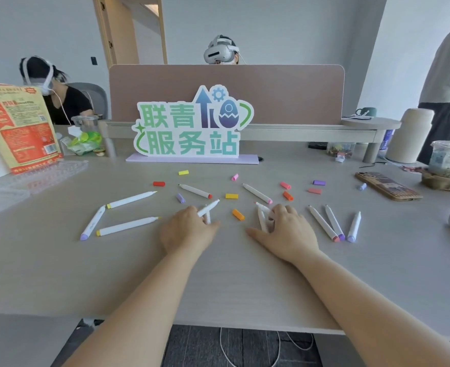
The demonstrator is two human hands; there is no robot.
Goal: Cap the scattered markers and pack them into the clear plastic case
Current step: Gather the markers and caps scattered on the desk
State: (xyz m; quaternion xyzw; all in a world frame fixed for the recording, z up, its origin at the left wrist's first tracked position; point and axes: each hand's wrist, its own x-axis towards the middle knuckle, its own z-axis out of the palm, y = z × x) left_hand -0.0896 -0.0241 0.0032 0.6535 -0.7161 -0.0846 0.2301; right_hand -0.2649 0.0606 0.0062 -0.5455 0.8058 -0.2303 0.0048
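I count eight markers (131, 200) lying free on the table (59, 274), all on my side of the green sign (192, 128). Three are off to its left, two straight before it and three off to its right. Eleven loose caps (231, 196) lie scattered among them, nearer the sign. My left hand (189, 229) grips two more markers. My right hand (288, 231) curls its fingers round what looks like two others, though I can't tell that count exactly. The clear plastic case (49, 173) lies left of the sign, well apart from both hands.

Uncapped white-barrelled markers (128, 200) and small coloured caps (231, 196) lie scattered flat on the pale tabletop (218, 282); the clear plastic case (46, 176) sits far left.
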